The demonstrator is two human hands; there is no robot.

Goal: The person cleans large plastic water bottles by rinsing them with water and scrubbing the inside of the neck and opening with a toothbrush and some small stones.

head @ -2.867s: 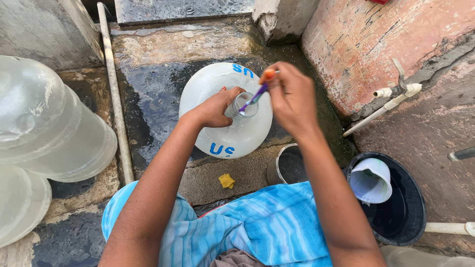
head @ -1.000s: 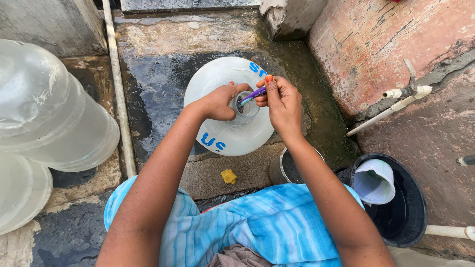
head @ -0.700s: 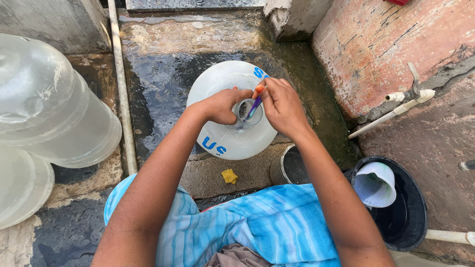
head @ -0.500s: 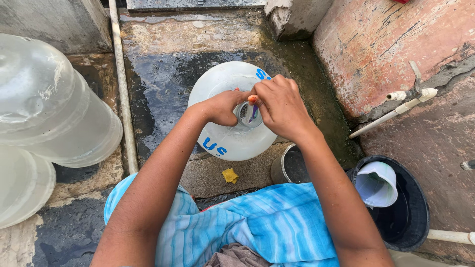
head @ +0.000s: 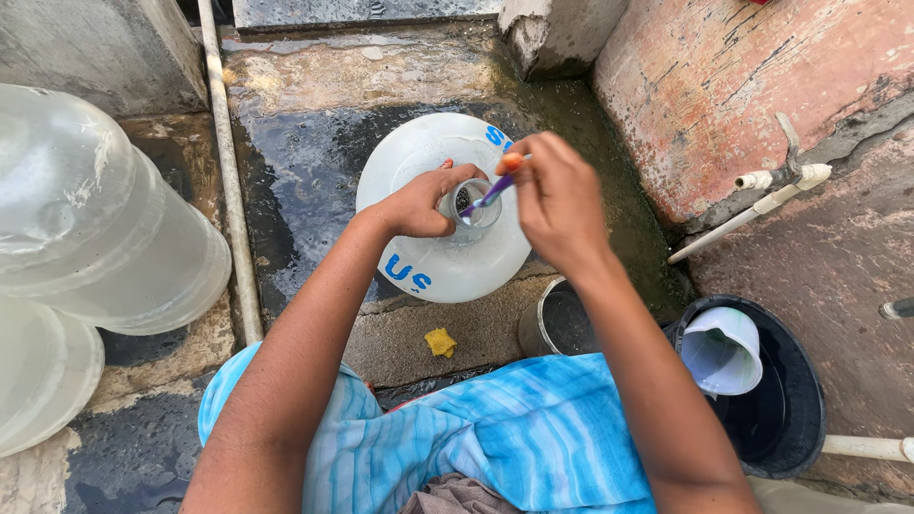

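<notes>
A large clear water jug (head: 447, 257) stands upright on the wet stone floor, seen from above. My left hand (head: 424, 200) grips its narrow neck (head: 473, 205). My right hand (head: 557, 195) holds a thin brush with a purple and orange handle (head: 495, 188), its lower end poked into the jug's mouth. Both hands meet over the opening.
Two more big clear jugs (head: 95, 238) lie at the left beside a white pipe (head: 228, 171). A small metal pot (head: 552, 324) and a black bucket (head: 790, 419) holding a pale jug (head: 724, 352) stand at the right. A tap (head: 781, 176) sticks out of the brick wall. A yellow scrap (head: 440, 341) lies on the floor.
My right hand has worked the brush up and down in the jug's mouth and now sits slightly higher. My left hand stays on the neck.
</notes>
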